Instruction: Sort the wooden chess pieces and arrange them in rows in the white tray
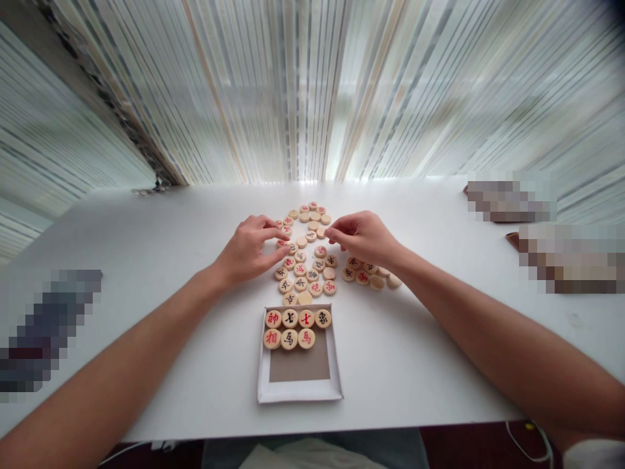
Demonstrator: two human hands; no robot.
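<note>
Round wooden Chinese chess pieces (300,269), with red or black characters or blank sides up, lie scattered mid-table. Over their left side, my left hand (254,243) has its fingers apart, fingertips touching or just above several pieces; it holds none. On the other side my right hand (362,236) pinches thumb and fingers at the edge of a blank-side-up piece (321,232). Nearer me stands a shallow white box (300,393). Inside it, face-up pieces form two rows at the far end: a full top row and three pieces (290,339) below.
More pieces (362,277) lie under my right wrist. Blurred-out items rest on the white table (185,391): a dark one (53,329) at left and two brownish ones (510,200) at right. A striped string curtain (312,91) hangs behind the far edge.
</note>
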